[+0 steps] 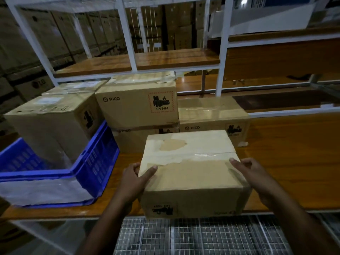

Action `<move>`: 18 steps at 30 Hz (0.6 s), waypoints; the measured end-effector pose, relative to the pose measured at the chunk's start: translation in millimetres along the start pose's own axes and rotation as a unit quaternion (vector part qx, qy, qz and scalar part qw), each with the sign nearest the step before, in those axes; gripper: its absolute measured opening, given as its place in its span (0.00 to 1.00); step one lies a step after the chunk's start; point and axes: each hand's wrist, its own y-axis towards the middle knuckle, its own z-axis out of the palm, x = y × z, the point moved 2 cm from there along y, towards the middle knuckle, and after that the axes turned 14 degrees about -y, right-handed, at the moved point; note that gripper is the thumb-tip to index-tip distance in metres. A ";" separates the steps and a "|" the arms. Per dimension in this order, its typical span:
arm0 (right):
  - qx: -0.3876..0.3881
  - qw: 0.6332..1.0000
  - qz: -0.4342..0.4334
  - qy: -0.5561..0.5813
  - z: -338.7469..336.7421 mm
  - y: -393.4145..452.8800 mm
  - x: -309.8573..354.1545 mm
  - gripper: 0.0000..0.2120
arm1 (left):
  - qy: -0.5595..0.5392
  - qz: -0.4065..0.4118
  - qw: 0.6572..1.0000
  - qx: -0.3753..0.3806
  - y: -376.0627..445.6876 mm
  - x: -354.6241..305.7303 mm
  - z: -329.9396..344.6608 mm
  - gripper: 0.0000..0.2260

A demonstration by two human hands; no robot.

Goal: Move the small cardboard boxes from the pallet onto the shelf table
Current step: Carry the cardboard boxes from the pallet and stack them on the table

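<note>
The person stands at the brown wooden bench (pixel 294 162) and holds a small brown cardboard box (pixel 191 172) with torn tape on its top, one hand on each side. The left hand (pixel 135 178) grips the left edge with the thumb lying on the top, and the right hand (pixel 253 173) grips the right edge in the same way. The box is over the front edge of the bench; whether its bottom touches the wood, I cannot tell. Just behind it stand more cardboard boxes: a stack of two boxes with the PICO print (pixel 137 105) and a lower PICO box (pixel 213 116) to the right of the stack, close to the far side of the held box. To the left is a blue plastic crate (pixel 95 162) with a large cardboard box (pixel 51 122) standing inside it. Above the boxes runs a white metal frame (pixel 127 34) with a wooden shelf board (pixel 165 59). Below the bench edge a wire mesh surface (pixel 202 236) is visible. The background is dark, with stacked cartons (pixel 46 34) that are hard to read. The label on the front of the held box is upside down and blurred.
</note>
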 end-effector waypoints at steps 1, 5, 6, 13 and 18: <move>0.009 1.000 0.001 -0.009 1.3 3.0 -0.3 0.15 | 0.019 -0.008 1.000 0.005 3.9 2.2 0.2 0.39; 0.070 0.995 -0.005 -0.065 6.7 15.0 4.6 0.10 | 0.049 -0.045 0.997 0.041 17.3 2.7 6.1 0.24; 0.083 0.993 -0.008 -0.079 7.9 17.4 6.2 0.08 | 0.050 -0.053 0.996 0.048 20.1 2.5 7.7 0.23; 0.079 0.989 -0.019 -0.121 14.0 30.5 2.7 0.08 | 0.072 -0.064 0.995 0.032 28.7 3.3 12.2 0.23; 0.088 0.985 -0.008 -0.148 9.4 40.1 9.3 0.09 | 0.108 -0.092 0.989 0.047 36.0 -1.8 10.6 0.21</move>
